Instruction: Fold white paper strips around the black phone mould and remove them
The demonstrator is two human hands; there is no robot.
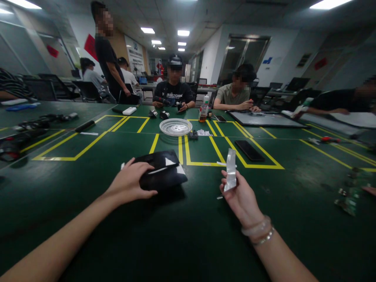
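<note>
Forearms (73,225) lead to a left hand (133,180) clasping a black case (163,181) and half-curled right hand (242,197) holding a silver strip (231,168) a slack grip might drop.

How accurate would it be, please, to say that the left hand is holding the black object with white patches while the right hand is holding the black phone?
One part is wrong: in the head view, the right hand holds a silvery strip; the black phone lies on the green table.
</note>
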